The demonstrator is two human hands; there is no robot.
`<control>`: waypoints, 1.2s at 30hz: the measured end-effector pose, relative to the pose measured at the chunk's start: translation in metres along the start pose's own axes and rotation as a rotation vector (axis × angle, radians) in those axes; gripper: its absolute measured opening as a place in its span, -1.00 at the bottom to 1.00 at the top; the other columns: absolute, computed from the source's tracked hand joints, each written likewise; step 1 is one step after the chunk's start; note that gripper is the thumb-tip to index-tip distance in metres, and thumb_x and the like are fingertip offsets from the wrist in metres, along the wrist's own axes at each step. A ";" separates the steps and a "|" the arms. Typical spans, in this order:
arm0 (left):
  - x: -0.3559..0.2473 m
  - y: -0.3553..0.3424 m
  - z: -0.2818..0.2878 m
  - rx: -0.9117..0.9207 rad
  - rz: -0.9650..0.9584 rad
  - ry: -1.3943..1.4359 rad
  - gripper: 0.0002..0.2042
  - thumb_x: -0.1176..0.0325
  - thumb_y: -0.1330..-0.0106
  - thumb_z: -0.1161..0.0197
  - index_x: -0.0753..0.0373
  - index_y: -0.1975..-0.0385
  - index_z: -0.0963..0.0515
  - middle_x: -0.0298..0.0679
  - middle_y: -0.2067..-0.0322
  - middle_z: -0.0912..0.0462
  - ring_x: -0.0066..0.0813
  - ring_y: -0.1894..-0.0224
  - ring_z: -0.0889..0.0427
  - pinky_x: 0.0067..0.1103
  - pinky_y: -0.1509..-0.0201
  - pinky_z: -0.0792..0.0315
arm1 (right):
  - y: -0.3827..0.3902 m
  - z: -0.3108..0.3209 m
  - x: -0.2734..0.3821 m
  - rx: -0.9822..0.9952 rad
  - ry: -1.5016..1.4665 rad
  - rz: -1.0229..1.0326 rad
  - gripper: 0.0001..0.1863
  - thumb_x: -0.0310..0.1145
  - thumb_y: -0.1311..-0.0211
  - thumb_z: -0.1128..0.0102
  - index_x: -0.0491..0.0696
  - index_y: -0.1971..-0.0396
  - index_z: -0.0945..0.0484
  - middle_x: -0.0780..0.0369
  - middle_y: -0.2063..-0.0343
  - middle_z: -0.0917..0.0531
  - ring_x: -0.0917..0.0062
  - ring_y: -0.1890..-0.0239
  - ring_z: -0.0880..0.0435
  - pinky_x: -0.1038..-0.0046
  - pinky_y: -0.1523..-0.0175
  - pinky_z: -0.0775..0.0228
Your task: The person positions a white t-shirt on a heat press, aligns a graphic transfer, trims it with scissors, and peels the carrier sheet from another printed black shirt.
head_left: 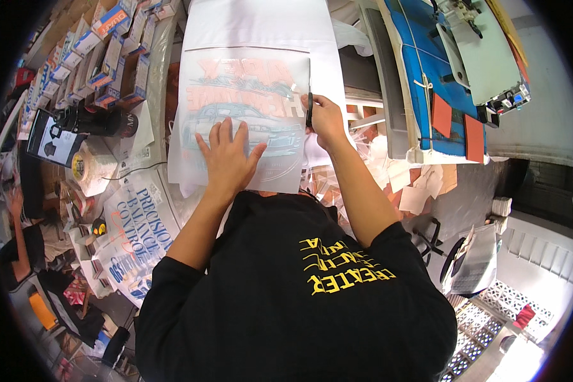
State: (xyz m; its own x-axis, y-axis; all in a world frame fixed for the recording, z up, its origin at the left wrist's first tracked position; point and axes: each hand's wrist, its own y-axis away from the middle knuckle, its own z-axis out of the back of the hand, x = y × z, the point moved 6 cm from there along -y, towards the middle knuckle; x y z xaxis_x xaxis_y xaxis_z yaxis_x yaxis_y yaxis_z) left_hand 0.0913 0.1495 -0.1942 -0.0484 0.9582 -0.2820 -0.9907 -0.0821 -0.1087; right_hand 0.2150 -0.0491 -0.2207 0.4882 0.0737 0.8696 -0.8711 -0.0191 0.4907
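A translucent printed sheet, with mirrored red lettering and a light blue car, lies on a white-covered surface. My left hand is spread on the sheet over the car, fingers apart. My right hand grips black scissors, their blades pointing away from me along the sheet's right edge. Their handles are mostly hidden by my fingers.
Left are boxes, a camera-like object, a screen, tape and another person's arm. Right are a blue board with metal fittings and scattered paper offcuts.
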 end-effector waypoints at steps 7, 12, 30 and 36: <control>0.026 -0.023 -0.008 0.048 -0.049 -0.027 -0.45 -0.09 -0.31 -0.22 0.20 -0.14 -0.52 0.01 -0.35 -0.28 0.07 -0.46 -0.08 0.32 -0.38 0.28 | -0.018 0.076 0.011 -0.235 0.059 0.199 -0.55 -0.22 -0.37 -0.24 -0.22 -0.09 -0.46 0.15 0.42 -0.64 0.55 0.55 -0.64 0.47 0.49 -0.58; 0.101 -0.098 -0.008 -0.006 -0.160 -0.037 -0.46 0.00 -0.19 -0.36 0.19 -0.09 -0.55 -0.13 -0.41 -0.24 0.15 -0.50 0.02 0.31 -0.40 0.21 | 0.072 0.105 -0.056 0.359 0.060 -0.048 -0.57 -0.31 -0.46 -0.08 -0.15 -0.23 -0.40 0.27 0.39 -0.58 0.57 0.48 -0.60 0.51 0.39 -0.45; -0.034 -0.055 -0.030 -0.041 -0.551 0.544 -0.58 0.40 -0.06 -0.46 0.23 0.04 -0.55 -0.17 -0.10 -0.54 -0.12 -0.20 -0.49 -0.11 -0.41 -0.25 | 0.141 0.039 -0.096 0.373 -0.001 -0.200 -0.44 -0.15 -0.37 -0.25 -0.14 -0.25 -0.40 0.33 0.38 -0.54 0.66 0.44 -0.61 0.53 0.34 -0.59; -0.039 -0.048 -0.029 -0.113 -0.550 0.463 -0.64 0.43 -0.09 -0.42 0.20 0.06 -0.59 -0.24 -0.02 -0.59 -0.19 -0.12 -0.55 -0.09 -0.35 -0.30 | 0.116 0.007 -0.091 0.240 -0.087 -0.175 -0.45 -0.18 -0.35 -0.28 -0.16 -0.23 -0.43 0.34 0.42 -0.56 0.68 0.46 -0.62 0.57 0.43 -0.57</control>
State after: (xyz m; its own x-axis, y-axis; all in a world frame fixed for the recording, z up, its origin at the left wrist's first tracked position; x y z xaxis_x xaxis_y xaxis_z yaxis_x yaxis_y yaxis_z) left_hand 0.1442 0.1087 -0.2053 0.5366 0.6564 -0.5303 -0.8357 0.3266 -0.4415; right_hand 0.0699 -0.0649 -0.2420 0.6411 0.0110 0.7674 -0.7415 -0.2490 0.6230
